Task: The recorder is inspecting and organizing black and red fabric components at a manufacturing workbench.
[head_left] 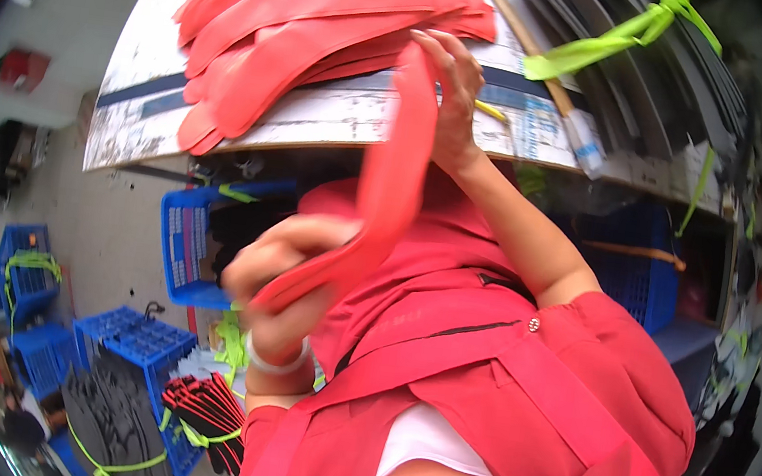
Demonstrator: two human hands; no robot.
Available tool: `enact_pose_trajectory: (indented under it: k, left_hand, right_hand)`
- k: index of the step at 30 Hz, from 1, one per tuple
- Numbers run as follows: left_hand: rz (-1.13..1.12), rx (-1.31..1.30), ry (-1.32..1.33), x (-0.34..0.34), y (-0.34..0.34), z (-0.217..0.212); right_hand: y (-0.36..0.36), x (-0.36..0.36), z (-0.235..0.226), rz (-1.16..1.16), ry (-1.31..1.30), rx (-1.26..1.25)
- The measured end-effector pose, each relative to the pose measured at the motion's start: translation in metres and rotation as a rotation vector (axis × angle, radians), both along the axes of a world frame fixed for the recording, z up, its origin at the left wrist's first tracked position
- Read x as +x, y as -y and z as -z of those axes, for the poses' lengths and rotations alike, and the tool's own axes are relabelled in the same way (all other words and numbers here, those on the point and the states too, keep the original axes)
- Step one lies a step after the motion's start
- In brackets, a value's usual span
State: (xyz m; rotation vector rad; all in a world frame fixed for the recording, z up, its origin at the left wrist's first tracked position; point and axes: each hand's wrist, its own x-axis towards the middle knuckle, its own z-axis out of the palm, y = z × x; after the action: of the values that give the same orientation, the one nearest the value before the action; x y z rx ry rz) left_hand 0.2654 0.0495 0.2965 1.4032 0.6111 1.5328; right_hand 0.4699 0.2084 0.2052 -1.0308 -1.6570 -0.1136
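Observation:
My left hand [287, 265], with a pale bracelet on the wrist, pinches the lower end of a long red strip [396, 169]. My right hand [453, 80] grips the same strip's upper end near the worktable edge. The strip hangs curved between the two hands in front of my red garment. A pile of similar red strips [302, 29] lies on the worn white worktable [338, 123] just left of my right hand.
Black sheets tied with a yellow-green band [614, 43] lie at the table's right, beside a wooden stick [536, 62]. Blue crates [186, 238] stand under the table and on the floor at left [136, 336], with bundled black and red pieces [207, 412].

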Motion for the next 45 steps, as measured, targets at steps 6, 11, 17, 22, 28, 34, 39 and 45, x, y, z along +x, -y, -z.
enact_pose_trajectory:
  k: [6,11,17,22,28,34,39,45]
  left_hand:
    - [-0.46,-0.137,0.41,-0.059,-0.038,0.031]
    - [-0.129,-0.665,0.611,-0.072,-0.128,0.172]
    - [-0.073,-0.716,0.818,-0.06,-0.137,0.185]
    - [-0.032,-0.674,0.733,-0.068,-0.151,0.211]
    - [-0.183,-0.572,0.697,-0.052,-0.147,0.211]
    - [-0.131,-0.515,0.649,-0.055,-0.133,0.2]
    - [-0.095,-0.538,0.971,-0.06,-0.12,0.183]
    - [-0.386,-0.37,0.514,-0.028,-0.088,0.145]
  right_hand:
    - [0.061,0.081,-0.048,0.059,0.421,-0.02]
    - [0.106,0.151,-0.035,-0.063,0.545,-0.479]
    - [0.068,0.298,-0.073,0.909,0.692,-0.306]
    - [0.104,0.243,-0.15,0.482,0.455,-0.927]
    - [0.153,0.099,-0.106,-0.696,0.112,-0.539]
    - [0.128,0.109,-0.047,-0.528,-0.107,-1.43]
    - [0.12,0.172,-0.016,-0.3,0.01,-1.553]
    - [0.078,0.11,-0.03,-0.685,0.565,-1.366]
